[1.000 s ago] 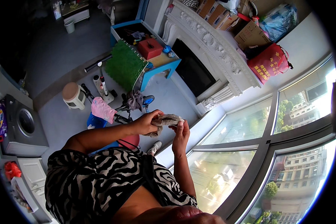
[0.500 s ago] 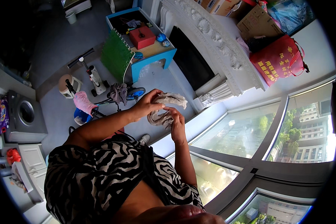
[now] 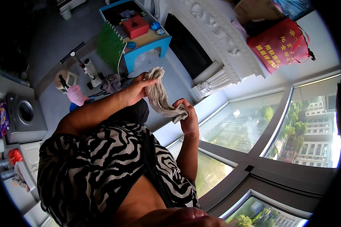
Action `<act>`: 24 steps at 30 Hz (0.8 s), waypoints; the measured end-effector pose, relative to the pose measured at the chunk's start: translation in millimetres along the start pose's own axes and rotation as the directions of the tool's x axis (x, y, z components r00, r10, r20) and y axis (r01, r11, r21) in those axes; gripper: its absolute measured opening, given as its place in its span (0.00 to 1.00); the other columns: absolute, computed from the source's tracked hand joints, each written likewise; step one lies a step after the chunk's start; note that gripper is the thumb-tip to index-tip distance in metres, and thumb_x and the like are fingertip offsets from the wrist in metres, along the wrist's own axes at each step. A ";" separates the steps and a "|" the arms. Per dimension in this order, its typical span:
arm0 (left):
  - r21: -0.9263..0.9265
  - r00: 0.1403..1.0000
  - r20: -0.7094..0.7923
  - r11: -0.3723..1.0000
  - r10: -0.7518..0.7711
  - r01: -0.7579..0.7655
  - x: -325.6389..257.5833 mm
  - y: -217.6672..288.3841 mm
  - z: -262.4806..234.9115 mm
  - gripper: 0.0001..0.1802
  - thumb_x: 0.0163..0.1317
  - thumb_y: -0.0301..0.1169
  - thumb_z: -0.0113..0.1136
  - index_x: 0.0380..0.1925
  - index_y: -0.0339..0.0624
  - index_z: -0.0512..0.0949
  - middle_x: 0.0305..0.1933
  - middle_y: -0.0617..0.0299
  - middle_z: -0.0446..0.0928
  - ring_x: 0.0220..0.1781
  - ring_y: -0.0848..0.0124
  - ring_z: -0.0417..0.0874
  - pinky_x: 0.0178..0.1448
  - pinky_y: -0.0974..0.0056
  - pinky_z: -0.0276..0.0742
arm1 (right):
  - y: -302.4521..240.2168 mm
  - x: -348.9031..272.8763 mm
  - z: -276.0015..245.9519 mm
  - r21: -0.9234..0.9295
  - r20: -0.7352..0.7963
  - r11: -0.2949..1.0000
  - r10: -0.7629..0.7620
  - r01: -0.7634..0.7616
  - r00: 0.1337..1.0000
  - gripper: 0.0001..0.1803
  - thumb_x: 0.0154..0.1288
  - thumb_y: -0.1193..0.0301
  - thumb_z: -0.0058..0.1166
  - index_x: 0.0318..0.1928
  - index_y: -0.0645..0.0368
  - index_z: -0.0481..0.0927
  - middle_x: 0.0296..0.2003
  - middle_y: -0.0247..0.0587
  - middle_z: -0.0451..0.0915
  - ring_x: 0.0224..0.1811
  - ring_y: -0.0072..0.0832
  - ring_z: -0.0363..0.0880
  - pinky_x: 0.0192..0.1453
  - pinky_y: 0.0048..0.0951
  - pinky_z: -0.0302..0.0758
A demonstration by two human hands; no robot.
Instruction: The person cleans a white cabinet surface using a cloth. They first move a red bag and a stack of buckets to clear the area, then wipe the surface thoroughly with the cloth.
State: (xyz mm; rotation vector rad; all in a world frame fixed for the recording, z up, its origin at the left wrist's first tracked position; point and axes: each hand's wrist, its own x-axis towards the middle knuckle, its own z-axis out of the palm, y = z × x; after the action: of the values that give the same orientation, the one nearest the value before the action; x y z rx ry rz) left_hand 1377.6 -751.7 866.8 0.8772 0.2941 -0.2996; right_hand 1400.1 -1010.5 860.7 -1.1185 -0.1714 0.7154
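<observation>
Grey-beige cloth (image 3: 158, 97), one, bunched lengthwise; left hand (image 3: 137, 90) pinching cloth's upper end, right hand (image 3: 189, 118) clasping lower end.

Big yellow writing (image 3: 272, 56) stands in rows on the red bag (image 3: 267, 39), at the window end of the white shelf (image 3: 216, 36).

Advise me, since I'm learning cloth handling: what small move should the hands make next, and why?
Perhaps ease the right hand away from the left hand: they grip the beige cloth near its ends, yet it curves, crumpled, between them.
</observation>
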 end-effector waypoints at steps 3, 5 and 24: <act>0.088 0.986 0.034 0.982 0.163 -0.166 11.2 18.2 33.8 0.23 0.68 0.29 0.62 0.61 0.45 0.68 0.54 0.63 0.76 0.56 0.71 0.79 0.62 0.61 0.76 | 4.2 6.4 3.2 -0.248 0.078 0.958 -0.130 0.145 0.988 0.26 0.69 0.52 0.59 0.54 0.62 0.78 0.43 0.36 0.79 0.50 0.24 0.73 0.58 0.28 0.68; 0.241 0.982 0.119 0.955 0.149 -0.174 21.8 16.7 54.3 0.23 0.67 0.29 0.64 0.58 0.44 0.68 0.52 0.62 0.76 0.55 0.74 0.78 0.59 0.64 0.75 | 9.6 16.1 7.0 -0.436 0.038 0.858 -0.283 0.271 0.958 0.21 0.70 0.59 0.62 0.52 0.63 0.79 0.44 0.36 0.79 0.49 0.21 0.72 0.58 0.27 0.68; 0.409 0.838 0.158 0.738 0.521 -0.536 263.0 121.1 23.0 0.12 0.75 0.37 0.55 0.49 0.40 0.72 0.35 0.71 0.71 0.34 0.84 0.70 0.37 0.75 0.69 | -107.0 220.6 -94.6 -0.477 -0.397 0.847 -0.446 0.235 0.802 0.16 0.81 0.62 0.47 0.35 0.58 0.75 0.31 0.21 0.71 0.34 0.12 0.63 0.42 0.18 0.64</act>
State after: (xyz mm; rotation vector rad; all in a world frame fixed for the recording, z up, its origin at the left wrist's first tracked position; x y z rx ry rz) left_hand 1667.3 -732.3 868.4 1.3634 -0.0755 0.1689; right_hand 1660.6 -975.5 862.5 -1.5874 -0.0828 0.0318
